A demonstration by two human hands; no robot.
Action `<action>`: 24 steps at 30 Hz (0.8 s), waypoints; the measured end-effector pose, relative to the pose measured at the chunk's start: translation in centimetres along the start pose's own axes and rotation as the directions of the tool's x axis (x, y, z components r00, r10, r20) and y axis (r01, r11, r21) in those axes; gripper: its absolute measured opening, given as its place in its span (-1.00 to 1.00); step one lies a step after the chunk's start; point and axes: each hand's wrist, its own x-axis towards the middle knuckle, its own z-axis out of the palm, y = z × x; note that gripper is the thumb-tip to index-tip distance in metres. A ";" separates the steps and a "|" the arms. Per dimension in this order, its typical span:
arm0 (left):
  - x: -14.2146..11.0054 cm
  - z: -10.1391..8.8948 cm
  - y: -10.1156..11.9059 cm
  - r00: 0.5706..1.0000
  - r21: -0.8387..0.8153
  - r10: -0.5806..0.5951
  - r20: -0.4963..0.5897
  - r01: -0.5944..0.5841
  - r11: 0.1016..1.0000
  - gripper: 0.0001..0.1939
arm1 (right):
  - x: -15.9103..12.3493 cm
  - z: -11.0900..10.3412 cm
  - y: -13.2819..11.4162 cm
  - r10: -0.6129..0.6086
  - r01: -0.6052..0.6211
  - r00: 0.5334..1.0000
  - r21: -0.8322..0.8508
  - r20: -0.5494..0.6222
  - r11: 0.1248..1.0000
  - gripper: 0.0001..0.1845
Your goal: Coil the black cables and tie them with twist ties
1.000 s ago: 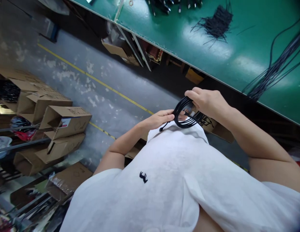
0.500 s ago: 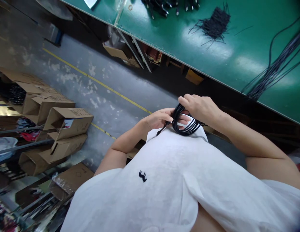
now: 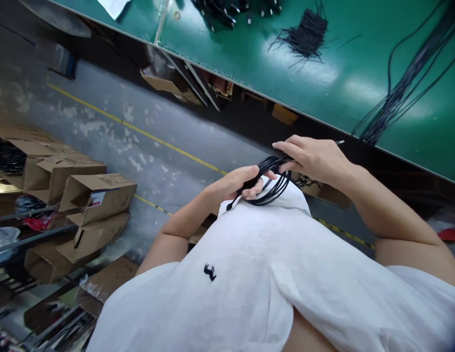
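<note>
A black cable (image 3: 273,195) is wound into a loose coil of several loops in front of my white shirt. My left hand (image 3: 242,183) is closed around the coil's left side, and a short cable end with a black plug (image 3: 229,206) hangs below its fingers. At the coil's upper right, my right hand (image 3: 315,155) pinches the cable with thumb and fingers, index finger partly stretched out. A small light metal tip (image 3: 339,142) shows just behind the back of this hand; what it belongs to is partly hidden.
On the green table (image 3: 220,51) ahead lie a pile of short black ties (image 3: 308,34), cables with metal plugs (image 3: 227,12) and a long cable bundle (image 3: 396,98) hanging over its edge. Cardboard boxes (image 3: 97,195) stand on racks at left. A yellow line (image 3: 139,129) crosses the floor.
My right hand has shifted slightly right and its fingers have straightened. My left hand now wraps around the coil, which has tilted flatter. The view has moved a little to the right.
</note>
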 end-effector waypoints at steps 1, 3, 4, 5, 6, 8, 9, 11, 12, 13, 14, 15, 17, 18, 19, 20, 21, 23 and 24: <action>0.1 0.1 0.2 1.000 0.021 0.002 0.003 -0.002 1.000 -0.48 | 0.2 -0.3 0.0 -0.014 0.013 1.000 -0.026 -0.009 1.000 -0.46; 0.3 0.4 0.6 1.000 0.042 0.005 0.017 -0.006 0.999 -0.50 | 0.7 -0.8 -0.1 -0.069 0.070 0.997 -0.045 0.015 0.997 -0.53; 0.4 0.5 0.8 1.000 0.040 0.008 0.026 -0.009 0.999 -0.52 | 1.0 -0.8 -0.2 -0.099 0.100 0.995 -0.037 0.033 0.994 -0.55; 0.5 0.6 0.9 0.999 0.033 0.008 0.038 -0.009 0.999 -0.53 | 1.4 -0.8 -0.4 -0.121 0.122 0.992 -0.021 0.044 0.992 -0.55; 0.5 0.7 1.0 0.999 0.024 0.007 0.046 -0.008 1.000 -0.56 | 1.7 -0.7 -0.6 -0.132 0.132 0.990 0.000 0.049 0.991 -0.54; 0.6 0.8 1.2 0.998 0.005 -0.001 0.059 0.001 1.000 -0.58 | 2.3 -0.5 -0.9 -0.134 0.132 0.990 0.039 0.048 0.990 -0.50; 0.6 0.9 1.3 0.998 -0.005 -0.008 0.062 0.008 1.000 -0.58 | 2.6 -0.3 -1.1 -0.137 0.134 0.990 0.054 0.044 0.989 -0.49; 0.6 0.9 1.4 0.997 -0.013 -0.032 0.073 0.033 0.999 -0.58 | 3.0 -0.1 -1.1 -0.176 0.174 0.984 0.082 0.030 0.981 -0.50; 0.5 0.9 1.5 0.995 -0.008 -0.051 0.086 0.052 0.999 -0.57 | 3.1 0.0 -1.1 -0.218 0.215 0.976 0.102 0.017 0.971 -0.53; 0.3 0.9 1.6 0.992 0.006 -0.071 0.102 0.071 0.997 -0.55 | 3.2 0.1 -1.0 -0.267 0.265 0.964 0.125 0.000 0.956 -0.56; 0.1 0.8 1.7 0.990 0.028 -0.088 0.114 0.085 0.996 -0.53 | 3.3 0.2 -0.8 -0.311 0.310 0.950 0.149 -0.015 0.939 -0.59; -0.1 0.8 1.8 0.988 0.054 -0.097 0.119 0.091 0.994 -0.51 | 3.2 0.2 -0.7 -0.337 0.335 0.941 0.171 -0.020 0.927 -0.62; -0.7 0.6 2.1 0.993 0.111 -0.076 0.086 0.067 0.992 -0.51 | 3.1 0.3 -0.7 -0.318 0.310 0.948 0.191 0.012 0.931 -0.65; -0.9 0.6 2.3 0.997 0.141 -0.054 0.057 0.046 0.989 -0.52 | 3.0 0.3 -0.8 -0.282 0.270 0.959 0.184 0.043 0.945 -0.66; -1.1 0.5 2.5 0.999 0.168 -0.037 0.031 0.031 0.985 -0.54 | 3.0 0.2 -1.0 -0.239 0.225 0.968 0.166 0.074 0.960 -0.67; -1.2 0.5 2.7 0.999 0.187 -0.035 0.016 0.031 0.982 -0.55 | 3.0 0.0 -1.2 -0.203 0.187 0.974 0.141 0.102 0.972 -0.67; -1.3 0.6 2.9 0.999 0.191 -0.049 0.011 0.046 0.980 -0.55 | 3.1 -0.3 -1.4 -0.178 0.164 0.977 0.118 0.120 0.979 -0.68; -1.2 0.7 3.3 0.996 0.158 -0.088 0.019 0.084 0.984 -0.52 | 3.3 -1.2 -1.7 -0.148 0.138 0.981 0.088 0.125 0.986 -0.67; -1.2 0.8 3.5 0.996 0.123 -0.085 0.010 0.084 0.989 -0.52 | 3.3 -1.6 -1.8 -0.132 0.124 0.985 0.084 0.109 0.989 -0.67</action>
